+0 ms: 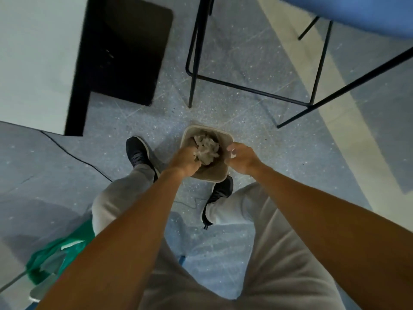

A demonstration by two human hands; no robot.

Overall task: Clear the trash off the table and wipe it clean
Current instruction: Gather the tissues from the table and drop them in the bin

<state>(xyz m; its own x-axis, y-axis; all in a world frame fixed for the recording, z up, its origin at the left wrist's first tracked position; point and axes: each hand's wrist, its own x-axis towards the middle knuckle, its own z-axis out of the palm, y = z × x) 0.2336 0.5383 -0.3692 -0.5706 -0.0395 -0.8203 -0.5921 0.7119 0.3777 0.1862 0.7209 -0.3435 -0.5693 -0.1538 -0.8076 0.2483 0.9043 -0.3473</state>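
Head view: 2 hands reach over the bin on the floor; the left hand clutches crumpled paper inside it, the right hand pinches a white scrap above the rim. Dumping trash; next, probably let go, then wipe the table

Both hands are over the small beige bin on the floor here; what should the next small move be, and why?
Probably open the left hand and let go of the crumpled whitish paper wad. The wad already sits inside the rim of the square beige bin, so releasing it should leave it in. The right hand also seems to pinch a small white scrap, which could drop next.
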